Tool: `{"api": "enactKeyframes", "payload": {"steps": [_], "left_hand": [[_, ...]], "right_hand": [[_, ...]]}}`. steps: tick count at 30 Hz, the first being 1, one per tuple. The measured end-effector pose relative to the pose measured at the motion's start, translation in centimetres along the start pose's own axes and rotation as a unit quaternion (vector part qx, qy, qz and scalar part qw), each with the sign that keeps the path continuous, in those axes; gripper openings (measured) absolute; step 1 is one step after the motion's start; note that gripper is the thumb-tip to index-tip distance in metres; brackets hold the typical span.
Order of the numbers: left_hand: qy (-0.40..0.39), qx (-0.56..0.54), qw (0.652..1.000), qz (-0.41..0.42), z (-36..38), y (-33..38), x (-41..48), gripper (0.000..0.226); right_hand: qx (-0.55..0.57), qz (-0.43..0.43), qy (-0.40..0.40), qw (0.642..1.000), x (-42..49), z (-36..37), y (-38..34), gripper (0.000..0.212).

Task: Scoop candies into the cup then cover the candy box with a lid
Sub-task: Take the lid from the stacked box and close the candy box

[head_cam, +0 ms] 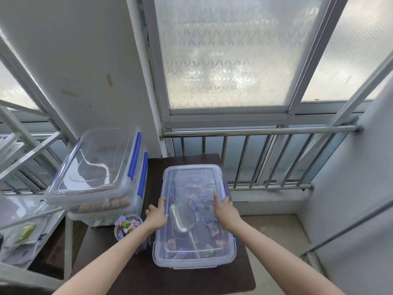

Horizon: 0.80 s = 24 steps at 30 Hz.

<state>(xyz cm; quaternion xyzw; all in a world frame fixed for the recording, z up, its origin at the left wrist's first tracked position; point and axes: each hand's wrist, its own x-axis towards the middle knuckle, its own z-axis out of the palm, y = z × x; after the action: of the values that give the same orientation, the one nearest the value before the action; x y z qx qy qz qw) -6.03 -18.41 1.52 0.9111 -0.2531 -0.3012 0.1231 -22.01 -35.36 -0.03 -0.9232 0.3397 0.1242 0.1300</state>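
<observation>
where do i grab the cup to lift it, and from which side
Grip the cup around its clear wall just under the rim, coming from above and the near left. It stands upright, heaped with candies, so pinching the rim from inside would likely crush them. The candy box and left hand crowd its right, the stacked boxes its far side.

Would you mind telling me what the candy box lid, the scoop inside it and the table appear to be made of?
Lid: clear, glossy plastic, since the candies show through it. Scoop: probably metal, silvery with a soft sheen, though silver-coloured plastic is possible. Table: dark brown, matte, perhaps wood or laminate; no grain is visible.
</observation>
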Motion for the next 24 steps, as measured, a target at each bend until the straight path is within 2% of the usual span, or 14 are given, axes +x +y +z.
{"api": "enactKeyframes", "payload": {"steps": [4,8,14,18,22,24], "left_hand": [[-0.032,0.045,0.998,-0.008,0.1,-0.3,0.4,0.065],[-0.046,0.079,0.996,-0.013,0.2,0.3,0.8,0.066],[-0.018,0.004,1.000,0.011,-0.6,-1.0,2.3,0.042],[-0.026,-0.054,0.998,0.006,-1.0,-1.2,2.9,0.039],[-0.061,-0.076,0.995,-0.007,-1.0,-2.0,3.7,0.052],[-0.079,-0.069,0.994,0.016,-1.4,-1.8,3.6,0.055]], "right_hand": [[-0.013,-0.007,-0.021,1.000,-0.1,0.2,0.3,0.080],[-0.010,0.016,-0.035,0.999,0.7,-0.1,-0.1,0.073],[0.003,0.032,-0.048,0.998,2.1,-1.5,0.1,0.067],[0.071,0.037,-0.055,0.995,2.9,-1.4,0.6,0.060],[0.157,0.052,-0.041,0.985,3.0,-1.2,0.9,0.064],[0.188,0.042,-0.067,0.979,3.3,-1.3,1.1,0.065]]}}
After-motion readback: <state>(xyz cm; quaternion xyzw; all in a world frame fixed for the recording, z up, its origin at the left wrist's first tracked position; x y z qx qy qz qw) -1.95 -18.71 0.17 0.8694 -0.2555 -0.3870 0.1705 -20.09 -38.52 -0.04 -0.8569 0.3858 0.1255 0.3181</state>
